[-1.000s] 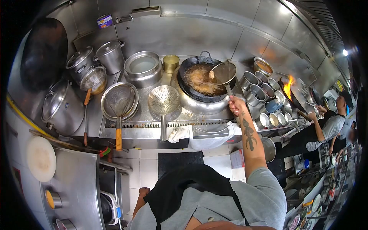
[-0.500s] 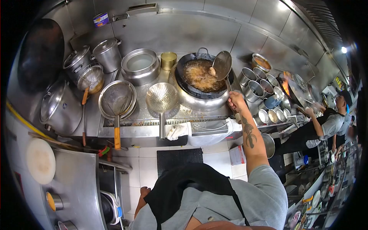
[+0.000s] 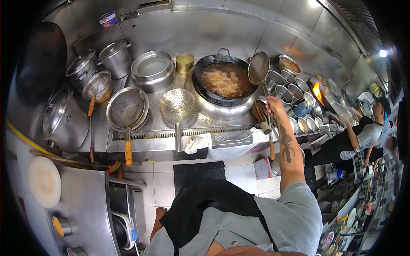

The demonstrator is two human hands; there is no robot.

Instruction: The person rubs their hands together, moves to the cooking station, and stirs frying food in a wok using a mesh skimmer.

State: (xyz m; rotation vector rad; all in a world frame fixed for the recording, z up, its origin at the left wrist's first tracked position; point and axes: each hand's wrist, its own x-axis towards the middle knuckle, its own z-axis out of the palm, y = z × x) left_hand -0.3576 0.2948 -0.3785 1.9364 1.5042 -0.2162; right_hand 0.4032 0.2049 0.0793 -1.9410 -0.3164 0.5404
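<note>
Oil (image 3: 222, 81) is bubbling in the wok (image 3: 222, 101) at upper centre, cooking seemingly unfinished, while my right hand (image 3: 274, 105) is tightly gripping the strainer (image 3: 259, 68) clear of it and my left hand (image 3: 161, 212) is hanging lower left, openness and hold unclear.

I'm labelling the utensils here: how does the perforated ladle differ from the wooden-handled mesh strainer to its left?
The perforated ladle has a bowl of solid metal punched with round holes; the mesh strainer has a fine wire mesh.
The perforated ladle's handle is bare metal, while the mesh strainer's ends in an orange-brown wooden grip.
Both have round heads and handles pointing toward the front edge.
</note>
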